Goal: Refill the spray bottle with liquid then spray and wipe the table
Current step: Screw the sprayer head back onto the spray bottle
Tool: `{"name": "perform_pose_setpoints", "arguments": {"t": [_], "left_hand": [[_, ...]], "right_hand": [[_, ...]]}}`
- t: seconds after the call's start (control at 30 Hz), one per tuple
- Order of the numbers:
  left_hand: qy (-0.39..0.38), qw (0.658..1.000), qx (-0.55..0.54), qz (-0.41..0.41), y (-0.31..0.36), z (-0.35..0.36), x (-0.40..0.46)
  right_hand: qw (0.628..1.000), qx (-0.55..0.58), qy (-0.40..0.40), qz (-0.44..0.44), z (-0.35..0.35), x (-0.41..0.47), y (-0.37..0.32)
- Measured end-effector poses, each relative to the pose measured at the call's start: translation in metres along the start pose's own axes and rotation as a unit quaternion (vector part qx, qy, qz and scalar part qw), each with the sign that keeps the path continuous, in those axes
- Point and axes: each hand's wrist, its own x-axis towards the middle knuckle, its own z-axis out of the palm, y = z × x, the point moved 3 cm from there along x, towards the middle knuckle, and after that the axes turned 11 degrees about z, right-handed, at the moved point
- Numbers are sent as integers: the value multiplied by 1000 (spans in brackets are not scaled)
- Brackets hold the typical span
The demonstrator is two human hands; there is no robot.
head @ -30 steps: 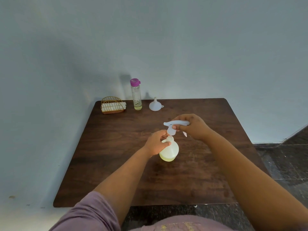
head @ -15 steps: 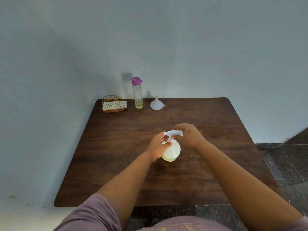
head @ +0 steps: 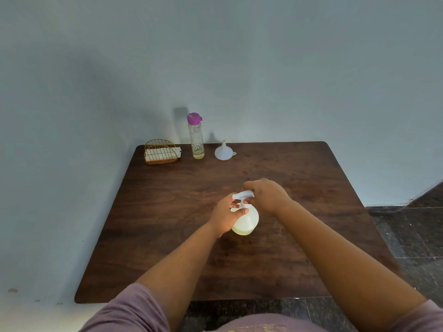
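Spray bottle point(head: 247, 220) standing near the middle of the dark wooden worktop point(head: 167, 212), pale yellowish liquid visible through its rounded translucent body, so refilling judged already done. White trigger head point(head: 242, 195) sitting over the neck, apparently being seated or screwed back on; whether fully tightened, impossible to tell. Left hand point(head: 226, 216) wrapped around the neck and upper shoulder of the bottle, fingers curled closed, thumb across the front: a steadying grip, likely meant to keep the light bottle from turning or tipping while the top is worked. Right hand point(head: 266, 196) closed over the rear of the trigger head from above, fingers folded down around it, palm hidden side unseen; a grip suited to twisting the head against the held body. Both forearms reaching in from the near edge, bottle kept well inside the worktop, away from every edge, probably to limit any spill. Along the far edge, set back out of the working area: a clear tall bottle with a purple cap point(head: 197, 137), upright, only a little yellowish liquid left at its bottom; a white funnel point(head: 223, 152) just beside it, resting mouth-down with spout up; a gold wire holder point(head: 160, 152) with white folded wipes or napkins, presumably for wiping, untouched. Spraying and wiping not yet begun, by the look of the dry worktop.
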Motion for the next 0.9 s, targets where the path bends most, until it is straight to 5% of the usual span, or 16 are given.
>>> {"name": "perform_pose_setpoints", "arguments": {"t": [0.47, 0.67, 0.77, 0.9], "left_hand": [[46, 998, -36, 25, -6, 4, -6], [-15, 997, -15, 74, -4, -1, -5], [18, 997, 10, 79, 0, 0, -5], [1, 996, 45, 71, 2, 0, 0]], "right_hand": [[982, 101, 54, 153, 31, -14, -19], [976, 116, 34, 181, 37, -11, -14], [955, 200, -55, 213, 32, -8, -17], [882, 332, -242, 231, 15, -5, -6]]}}
